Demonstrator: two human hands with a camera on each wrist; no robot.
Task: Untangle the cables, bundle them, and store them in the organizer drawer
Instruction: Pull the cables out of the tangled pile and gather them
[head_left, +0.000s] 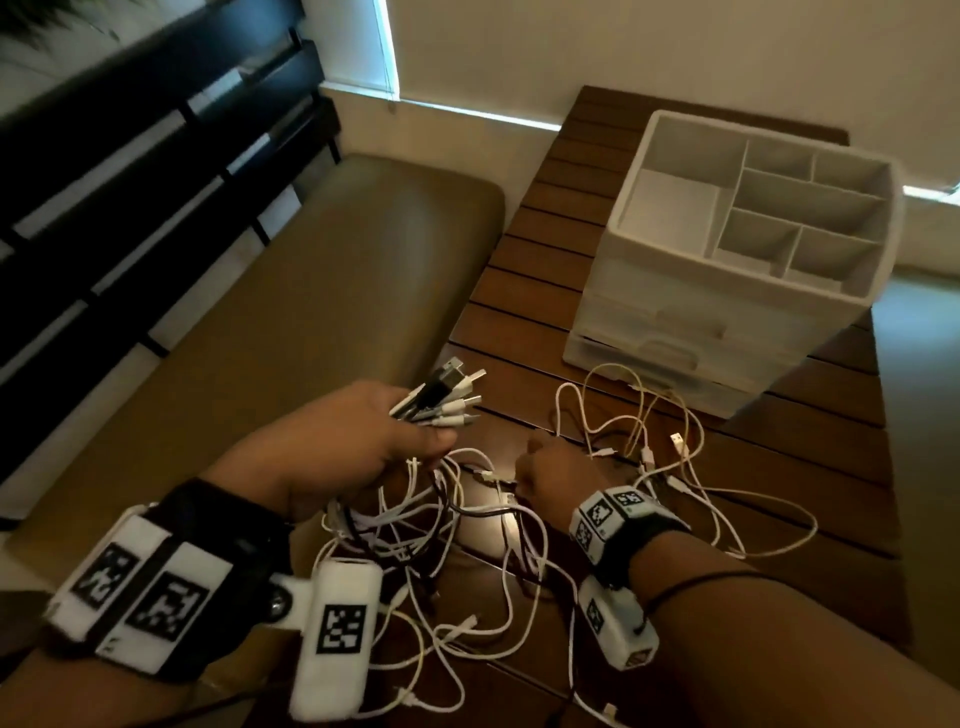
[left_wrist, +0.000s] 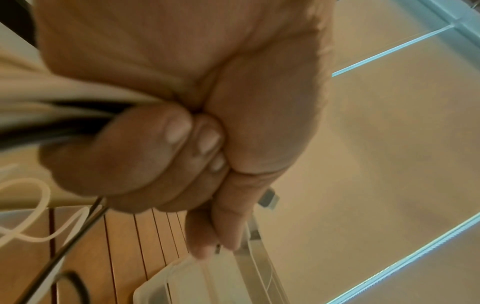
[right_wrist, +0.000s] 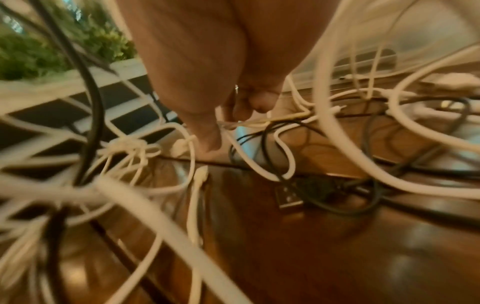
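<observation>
Left hand (head_left: 358, 431) clenched in a fist around a sheaf of cable ends, plugs (head_left: 449, 397) fanned out past the thumb, held up off the table (head_left: 545, 322) — likely so that collected ends stay together and sorted while the slack trails down. Seen from the left wrist: fingers (left_wrist: 145, 156) curled tight, nails against the palm, white and black cords squeezed through the fist.

Right hand (head_left: 550, 470) lowered into the loose cables (head_left: 644, 447) on the slats, fingertips (right_wrist: 207, 142) pinching a thin white cord where it crosses a black one; probably picking out the next end to add to the sheaf. Exactly which cord is gripped — hard to tell through the blur. A knot of white cords (right_wrist: 130, 146) sits just beside those fingertips, still to be undone.

Most of the cables still sprawled in loops across the table between the two hands and up to the foot of the organizer (head_left: 727, 270); none bundled yet, judging by the spread.

Organizer standing at the far end of the table, top tray divided into several compartments, all showing bare floors. Beneath, stacked drawers (head_left: 665, 353) — apparently closed, contents not visible. A white cable touches the lowest drawer front.
</observation>
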